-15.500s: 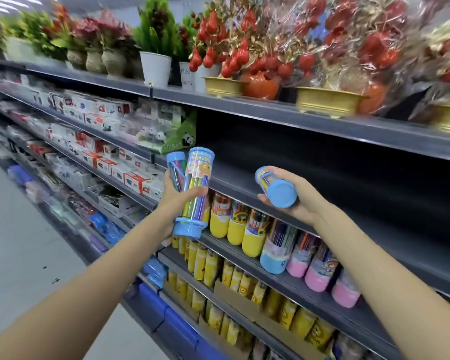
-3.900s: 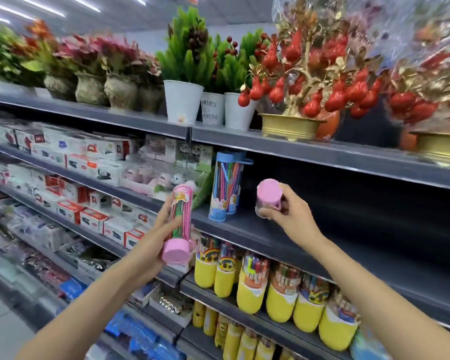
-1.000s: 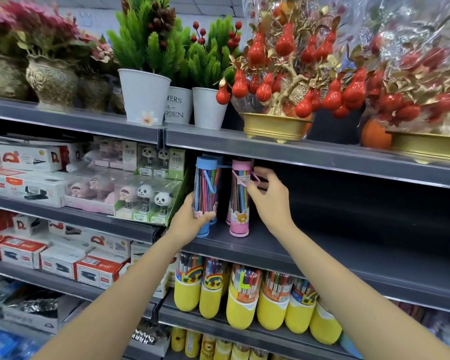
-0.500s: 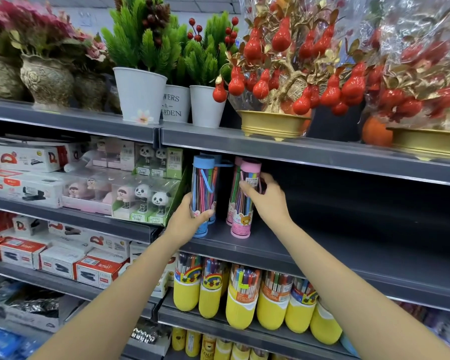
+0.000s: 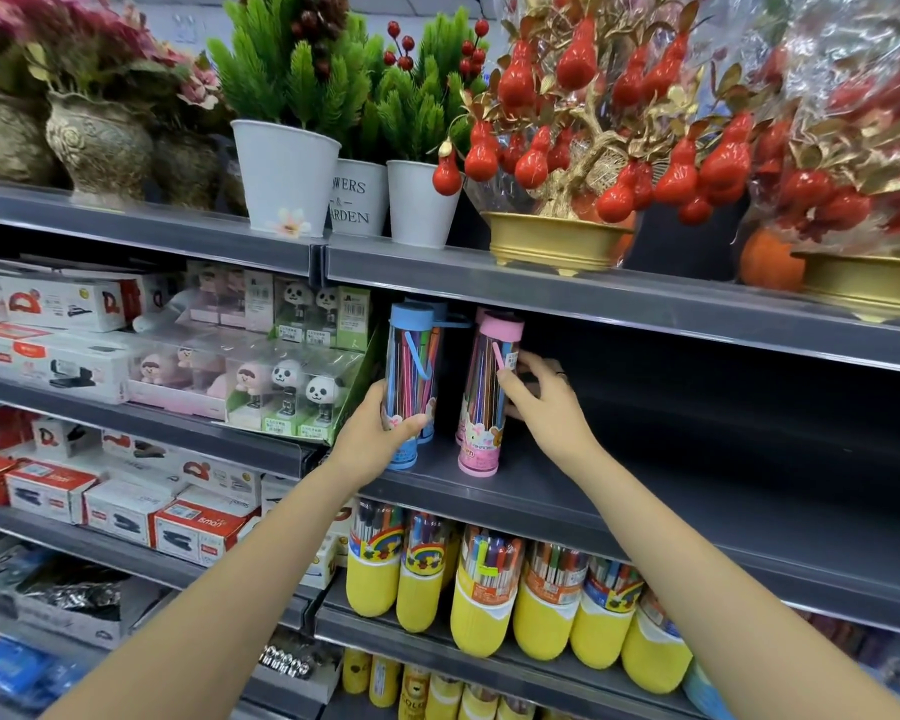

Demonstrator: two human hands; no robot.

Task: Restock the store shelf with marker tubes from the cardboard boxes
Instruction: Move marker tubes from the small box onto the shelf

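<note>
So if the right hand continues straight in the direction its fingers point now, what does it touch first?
The right hand already touches the pink-capped marker tube with its fingers pointing up-left. Just behind stands a second pink tube, probably met next; depth there is unclear.

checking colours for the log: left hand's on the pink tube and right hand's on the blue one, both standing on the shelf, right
No, swapped. The head view shows the left hand gripping the blue tube and the right hand touching the pink tube; both stand on the shelf.

Clear glossy plastic marker tubes (image 5: 410, 387) stand on a matt grey metal shelf (image 5: 645, 517)
</note>
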